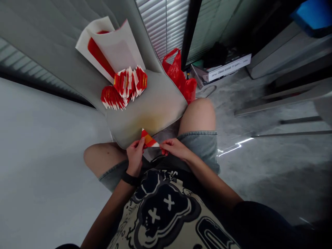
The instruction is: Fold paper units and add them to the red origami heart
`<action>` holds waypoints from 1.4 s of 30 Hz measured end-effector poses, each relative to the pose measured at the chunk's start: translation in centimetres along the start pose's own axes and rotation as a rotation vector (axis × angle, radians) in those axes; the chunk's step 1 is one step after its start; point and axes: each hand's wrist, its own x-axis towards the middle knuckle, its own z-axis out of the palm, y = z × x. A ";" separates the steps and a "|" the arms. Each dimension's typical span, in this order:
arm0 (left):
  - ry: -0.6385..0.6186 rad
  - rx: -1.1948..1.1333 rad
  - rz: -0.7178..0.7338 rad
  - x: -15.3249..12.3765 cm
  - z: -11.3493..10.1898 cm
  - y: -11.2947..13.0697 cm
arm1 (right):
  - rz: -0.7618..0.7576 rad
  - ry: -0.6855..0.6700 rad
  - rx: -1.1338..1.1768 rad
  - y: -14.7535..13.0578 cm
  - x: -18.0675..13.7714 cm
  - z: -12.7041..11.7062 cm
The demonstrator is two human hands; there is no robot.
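Note:
Between my hands is a small folded paper triangle [149, 139], red and orange with white edges. My left hand [136, 152] pinches its left side between thumb and fingers. At the right corner, the fingers of my right hand [174, 148] are closed on the same piece. Just past my hands, on the grey chair seat [160, 97], a row of folded red and white paper pieces [130, 83] stands packed together. Beside it lies a second fanned bunch of such pieces [113, 97].
White and red paper sheets [121, 48] lean on the chair's backrest [59, 38]. A red plastic bag [178, 74] sits by the chair's right side. Further right is a printed box [227, 67] on the floor. A white wall or surface [46, 155] is at left.

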 end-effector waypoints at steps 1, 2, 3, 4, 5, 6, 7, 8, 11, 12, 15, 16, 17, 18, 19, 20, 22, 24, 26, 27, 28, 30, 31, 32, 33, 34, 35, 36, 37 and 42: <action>-0.005 -0.001 -0.003 -0.2 -0.1 0.2 | -0.012 -0.002 0.003 0.1 -0.1 0.0; -0.010 -0.002 -0.005 -0.4 -0.2 0.3 | -0.022 -0.002 0.003 0.1 -0.3 0.1; -0.015 -0.002 -0.004 -0.7 -0.3 0.3 | -0.027 -0.003 0.003 0.1 -0.5 0.1; -0.019 0.000 -0.001 -0.9 -0.5 0.3 | -0.026 -0.005 0.003 0.1 -0.6 0.2; -0.021 0.001 0.005 -1.1 -0.6 0.2 | -0.021 -0.007 0.002 0.1 -0.8 0.3; -0.024 -0.001 0.011 -1.2 -0.8 0.1 | -0.009 -0.008 0.001 0.0 -1.0 0.4; -0.026 -0.004 0.016 -1.3 -0.9 0.0 | 0.007 -0.011 -0.003 -0.1 -1.2 0.5; -0.029 -0.007 0.020 -1.3 -1.0 -0.1 | 0.027 -0.017 -0.009 -0.2 -1.3 0.7; -0.044 -0.032 0.025 -1.2 -1.3 -0.2 | 0.070 -0.022 -0.037 -0.8 -1.4 1.1; -0.051 -0.051 0.026 -1.1 -1.3 -0.1 | 0.072 -0.024 -0.055 -1.0 -1.4 1.2; -0.083 -0.124 0.059 -0.9 -1.3 0.1 | 0.066 -0.064 -0.188 -1.8 -1.4 1.6; -0.109 -0.139 0.085 -0.8 -1.3 0.2 | 0.048 -0.059 -0.241 -2.2 -1.3 1.7; -0.139 -0.145 0.116 -0.7 -1.3 0.3 | 0.017 -0.032 -0.277 -2.6 -1.1 1.9; -0.174 -0.144 0.151 -0.7 -1.4 0.4 | -0.028 0.012 -0.288 -3.1 -1.0 2.2; -0.216 -0.139 0.184 -0.6 -1.4 0.5 | -0.079 0.063 -0.272 -3.6 -0.8 2.5; -0.262 -0.136 0.214 -0.6 -1.5 0.7 | -0.127 0.108 -0.237 -4.2 -0.6 2.8; -0.337 -0.140 0.254 -0.5 -1.8 1.2 | -0.191 0.152 -0.162 -5.4 -0.2 3.6; -0.369 -0.163 0.273 -0.3 -2.1 1.8 | -0.221 0.160 -0.139 -6.3 0.0 4.2; -0.347 -0.208 0.285 -0.1 -2.5 2.5 | -0.228 0.166 -0.160 -7.0 0.2 4.6; -0.332 -0.232 0.294 0.0 -2.7 2.8 | -0.225 0.168 -0.177 -7.1 0.2 4.7; -0.322 -0.252 0.306 0.1 -2.9 3.0 | -0.219 0.170 -0.192 -7.2 0.2 4.8; -0.310 -0.275 0.331 0.3 -3.2 3.1 | -0.212 0.177 -0.214 -7.2 0.2 5.0; -0.308 -0.273 0.344 0.3 -3.2 3.1 | -0.211 0.177 -0.219 -7.3 0.2 5.2; -0.304 -0.263 0.359 0.3 -3.3 3.0 | -0.212 0.178 -0.221 -7.3 0.2 5.3; -0.297 -0.246 0.378 0.3 -3.3 2.8 | -0.218 0.184 -0.220 -7.4 0.1 5.5; -0.284 -0.224 0.402 0.3 -3.4 2.7 | -0.229 0.196 -0.217 -7.5 0.2 5.7; -0.267 -0.196 0.430 0.2 -3.4 2.6 | -0.244 0.214 -0.214 -7.6 0.2 6.0; -0.247 -0.164 0.461 0.2 -3.4 2.5 | -0.259 0.232 -0.210 -7.7 0.3 6.1; -0.225 -0.132 0.490 0.1 -3.5 2.4 | -0.272 0.251 -0.203 -7.7 0.3 6.3; -0.173 -0.029 0.563 -0.2 -4.2 2.6 | -0.240 0.249 -0.122 -7.2 0.8 6.6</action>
